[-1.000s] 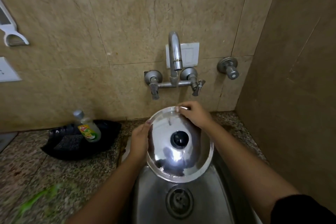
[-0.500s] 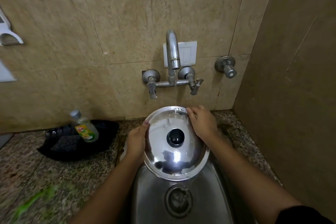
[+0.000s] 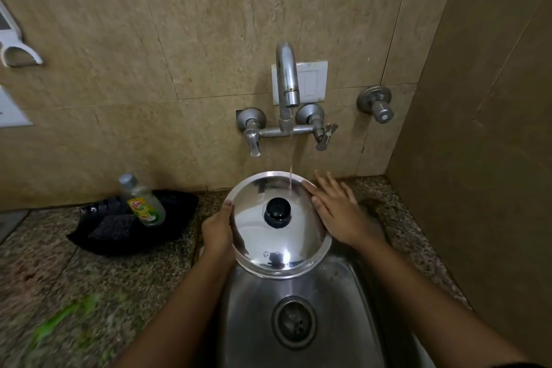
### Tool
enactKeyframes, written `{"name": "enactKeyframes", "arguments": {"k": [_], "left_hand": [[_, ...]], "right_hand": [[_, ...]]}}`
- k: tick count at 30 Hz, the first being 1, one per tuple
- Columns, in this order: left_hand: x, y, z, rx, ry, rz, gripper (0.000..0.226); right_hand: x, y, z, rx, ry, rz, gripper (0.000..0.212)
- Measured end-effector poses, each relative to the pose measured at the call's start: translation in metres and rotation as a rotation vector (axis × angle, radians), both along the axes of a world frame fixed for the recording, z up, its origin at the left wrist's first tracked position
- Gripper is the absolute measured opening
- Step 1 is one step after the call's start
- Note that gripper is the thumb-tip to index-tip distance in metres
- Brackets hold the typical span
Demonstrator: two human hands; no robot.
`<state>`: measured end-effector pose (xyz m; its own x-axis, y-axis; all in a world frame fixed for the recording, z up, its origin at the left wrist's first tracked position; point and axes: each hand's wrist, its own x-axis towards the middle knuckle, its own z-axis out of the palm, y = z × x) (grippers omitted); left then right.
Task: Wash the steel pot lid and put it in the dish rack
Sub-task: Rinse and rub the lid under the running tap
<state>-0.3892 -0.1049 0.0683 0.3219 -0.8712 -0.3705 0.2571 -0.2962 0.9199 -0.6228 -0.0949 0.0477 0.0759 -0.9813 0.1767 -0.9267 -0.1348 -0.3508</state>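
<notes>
A round steel pot lid [image 3: 280, 243] with a black knob [image 3: 277, 211] is held tilted over the steel sink [image 3: 337, 302]. My left hand [image 3: 218, 233] grips its left rim, thumb on top. At the lid's right rim my right hand [image 3: 337, 212] lies with flat, spread fingers, its fingertips touching the edge. A thin stream of water falls from the tap [image 3: 287, 81] onto the lid's far edge. No dish rack is in view.
A dish soap bottle [image 3: 143, 202] and a dark scrub pad [image 3: 112, 225] sit in a black tray [image 3: 167, 230] on the granite counter [image 3: 59, 278] to the left. Tiled walls close off the back and right. The sink drain [image 3: 294, 321] lies below the lid.
My right hand slid from the lid's far edge around to its right rim and opened flat. The lid has tilted more level, and water now runs from the tap.
</notes>
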Motion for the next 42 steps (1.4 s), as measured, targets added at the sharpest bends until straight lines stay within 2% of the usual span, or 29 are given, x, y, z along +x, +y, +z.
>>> {"name": "enactKeyframes", "arguments": {"k": [5,8,10,12,15,18,20,22,24,27,29,31,33,34,36,39,40,42], "left_hand": [[-0.025,0.002,-0.003,0.102,0.033,0.009,0.029],[-0.039,-0.011,0.007,0.133,0.139,0.053,0.032],[-0.044,-0.018,0.015,0.116,0.147,0.048,0.03],[-0.046,-0.023,0.016,0.119,0.151,0.047,0.029],[-0.046,-0.024,0.015,0.139,0.139,0.072,0.03],[-0.046,-0.022,0.016,0.13,0.1,0.09,0.031],[-0.046,-0.02,0.016,0.082,0.055,0.062,0.032],[-0.044,-0.018,0.015,0.031,-0.011,0.033,0.034],[-0.038,-0.017,0.015,0.015,-0.042,0.036,0.035],[-0.029,-0.016,0.012,0.034,-0.059,0.009,0.035],[-0.03,-0.011,0.013,0.062,-0.091,-0.03,0.033],[-0.034,-0.007,0.01,0.081,-0.071,-0.059,0.033],[-0.038,-0.006,0.008,0.094,-0.03,-0.082,0.03],[-0.039,-0.006,0.007,0.092,-0.026,-0.09,0.029],[-0.038,-0.008,0.008,0.068,-0.03,-0.16,0.032],[-0.032,-0.015,0.014,0.04,-0.021,-0.253,0.032],[-0.032,-0.016,0.015,0.038,-0.011,-0.259,0.031],[-0.037,-0.016,0.016,0.037,-0.011,-0.194,0.032]], "right_hand": [[0.028,-0.014,0.007,-0.014,-0.096,-0.038,0.047],[0.031,-0.025,0.019,-0.019,-0.224,-0.155,0.042],[0.028,-0.028,0.022,-0.083,-0.265,-0.202,0.04],[0.028,-0.026,0.023,-0.164,-0.3,-0.191,0.039],[0.035,-0.021,0.024,-0.168,-0.356,-0.165,0.038],[0.052,-0.022,0.024,-0.191,-0.251,-0.15,0.04],[0.069,-0.02,0.024,-0.281,-0.037,-0.099,0.038],[0.082,-0.016,0.02,-0.378,0.144,0.014,0.032],[0.076,-0.017,0.018,-0.368,0.174,0.198,0.033],[0.045,-0.019,0.018,-0.229,0.067,0.368,0.041],[0.036,-0.015,0.011,-0.136,-0.105,0.258,0.055],[0.043,-0.012,0.006,-0.133,-0.201,0.072,0.063],[0.049,-0.015,0.009,-0.194,-0.215,0.007,0.057],[0.046,-0.017,0.012,-0.194,-0.237,0.047,0.052],[0.037,-0.018,0.022,-0.136,-0.28,0.225,0.043],[0.028,-0.016,0.034,-0.073,-0.224,0.408,0.04],[0.03,-0.015,0.034,-0.078,-0.231,0.407,0.038],[0.038,-0.012,0.029,-0.155,-0.305,0.273,0.031]]}}
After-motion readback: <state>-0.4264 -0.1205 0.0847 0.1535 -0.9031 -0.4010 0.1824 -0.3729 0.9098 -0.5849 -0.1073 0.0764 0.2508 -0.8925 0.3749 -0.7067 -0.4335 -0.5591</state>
